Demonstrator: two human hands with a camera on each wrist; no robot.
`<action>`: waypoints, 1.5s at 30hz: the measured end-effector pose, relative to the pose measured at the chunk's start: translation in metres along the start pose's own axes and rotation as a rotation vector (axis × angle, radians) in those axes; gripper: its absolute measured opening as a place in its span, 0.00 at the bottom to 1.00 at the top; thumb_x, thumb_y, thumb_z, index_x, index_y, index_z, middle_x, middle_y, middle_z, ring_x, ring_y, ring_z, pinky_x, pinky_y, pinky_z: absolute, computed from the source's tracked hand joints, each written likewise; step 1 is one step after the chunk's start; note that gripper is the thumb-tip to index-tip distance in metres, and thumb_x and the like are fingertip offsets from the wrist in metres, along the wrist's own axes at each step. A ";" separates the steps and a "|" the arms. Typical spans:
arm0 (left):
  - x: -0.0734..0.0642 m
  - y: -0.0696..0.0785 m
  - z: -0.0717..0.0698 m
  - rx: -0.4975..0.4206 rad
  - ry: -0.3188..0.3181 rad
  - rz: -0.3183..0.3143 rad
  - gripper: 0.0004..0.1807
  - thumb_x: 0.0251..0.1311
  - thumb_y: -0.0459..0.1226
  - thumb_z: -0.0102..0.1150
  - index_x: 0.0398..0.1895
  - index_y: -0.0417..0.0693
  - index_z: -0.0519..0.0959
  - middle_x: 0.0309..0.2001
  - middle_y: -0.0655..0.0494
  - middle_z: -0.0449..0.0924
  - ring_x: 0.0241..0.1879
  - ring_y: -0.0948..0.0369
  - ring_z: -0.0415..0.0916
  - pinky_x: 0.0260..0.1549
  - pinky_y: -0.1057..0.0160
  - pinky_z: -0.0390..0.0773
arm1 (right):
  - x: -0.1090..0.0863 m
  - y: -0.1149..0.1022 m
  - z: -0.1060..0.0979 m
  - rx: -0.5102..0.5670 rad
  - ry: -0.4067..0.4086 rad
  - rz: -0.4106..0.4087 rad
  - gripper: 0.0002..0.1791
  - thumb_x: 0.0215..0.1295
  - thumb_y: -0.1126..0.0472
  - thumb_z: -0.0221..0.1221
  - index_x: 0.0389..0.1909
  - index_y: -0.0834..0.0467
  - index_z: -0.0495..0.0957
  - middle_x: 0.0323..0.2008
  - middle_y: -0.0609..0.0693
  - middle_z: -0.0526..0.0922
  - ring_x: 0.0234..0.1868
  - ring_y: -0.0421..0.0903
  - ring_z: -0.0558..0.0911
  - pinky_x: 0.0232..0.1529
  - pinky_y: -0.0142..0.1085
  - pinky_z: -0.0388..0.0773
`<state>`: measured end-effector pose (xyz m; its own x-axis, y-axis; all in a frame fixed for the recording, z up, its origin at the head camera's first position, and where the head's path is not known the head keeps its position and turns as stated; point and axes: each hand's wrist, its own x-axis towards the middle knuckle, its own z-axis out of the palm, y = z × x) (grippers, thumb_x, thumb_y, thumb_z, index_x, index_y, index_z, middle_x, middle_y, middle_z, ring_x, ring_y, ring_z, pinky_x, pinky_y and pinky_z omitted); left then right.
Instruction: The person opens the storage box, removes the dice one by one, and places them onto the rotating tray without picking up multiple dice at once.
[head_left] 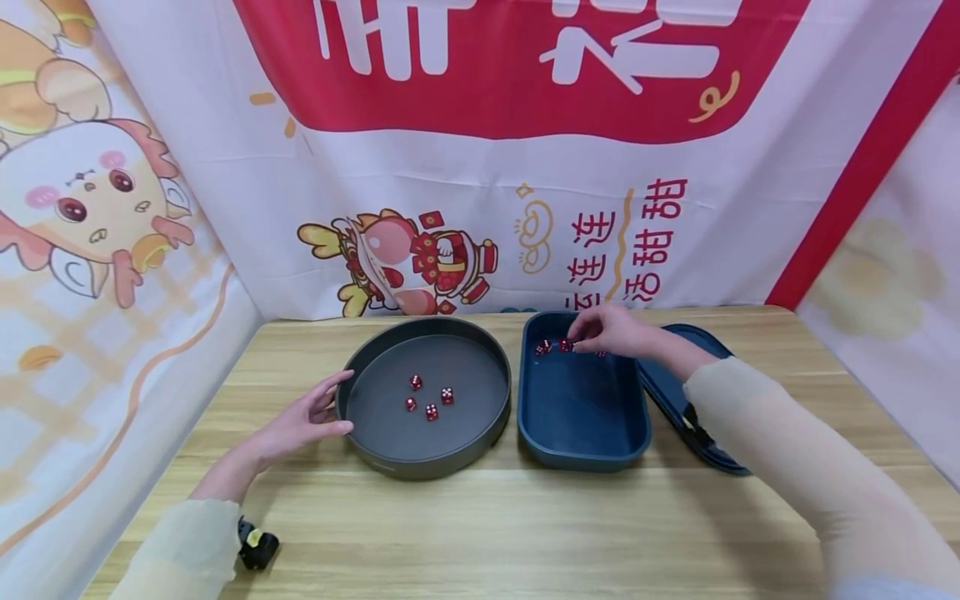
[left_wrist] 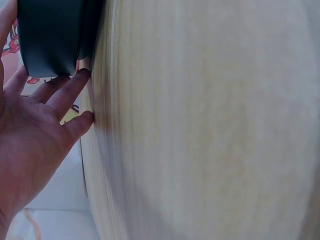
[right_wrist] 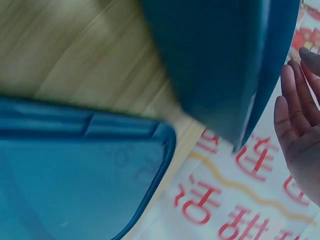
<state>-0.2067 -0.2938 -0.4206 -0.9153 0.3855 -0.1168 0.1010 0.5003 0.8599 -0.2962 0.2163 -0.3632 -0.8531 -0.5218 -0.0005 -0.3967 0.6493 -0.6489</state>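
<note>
In the head view my left hand (head_left: 309, 419) is at the left side of a round dark grey pan (head_left: 420, 439), thumb and fingers spread around its rim. The left wrist view shows the fingers under and beside the dark pan wall (left_wrist: 50, 40). Several red dice (head_left: 431, 412) lie on the pan's floor. My right hand (head_left: 611, 331) reaches over the far end of a blue rectangular container (head_left: 581, 417). Its fingertips are beside a red die (head_left: 565, 344); whether they pinch one is unclear. More red dice (head_left: 543, 347) lie at that end, partly covered by the hand.
A blue lid (head_left: 705, 342) lies right of the container, partly under the right forearm. The wooden table (head_left: 450, 533) meets a printed cloth (head_left: 465, 167) at the back. A black wrist device (head_left: 257, 546) is by the left sleeve.
</note>
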 end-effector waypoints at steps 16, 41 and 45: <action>0.001 -0.002 0.000 -0.022 -0.001 0.004 0.44 0.64 0.35 0.62 0.77 0.50 0.48 0.74 0.31 0.42 0.68 0.33 0.49 0.63 0.38 0.53 | -0.008 0.032 -0.011 -0.183 0.041 0.008 0.09 0.58 0.71 0.65 0.40 0.66 0.83 0.38 0.57 0.84 0.39 0.51 0.82 0.41 0.47 0.80; 0.003 -0.003 0.000 -0.033 0.000 0.020 0.44 0.64 0.37 0.62 0.77 0.50 0.48 0.74 0.31 0.42 0.69 0.34 0.47 0.64 0.39 0.53 | 0.003 0.040 0.006 -0.330 -0.063 0.081 0.14 0.60 0.68 0.64 0.48 0.66 0.82 0.40 0.55 0.85 0.41 0.49 0.83 0.45 0.47 0.80; 0.003 -0.003 0.000 -0.033 0.000 0.018 0.44 0.64 0.37 0.62 0.77 0.49 0.47 0.73 0.31 0.43 0.69 0.33 0.48 0.63 0.39 0.53 | 0.003 0.042 0.007 -0.287 -0.066 0.078 0.14 0.59 0.70 0.64 0.46 0.66 0.82 0.39 0.56 0.85 0.40 0.49 0.83 0.43 0.45 0.80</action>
<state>-0.2093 -0.2943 -0.4238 -0.9133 0.3945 -0.1014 0.1044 0.4675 0.8778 -0.3134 0.2386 -0.3957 -0.8647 -0.4927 -0.0978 -0.4181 0.8139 -0.4034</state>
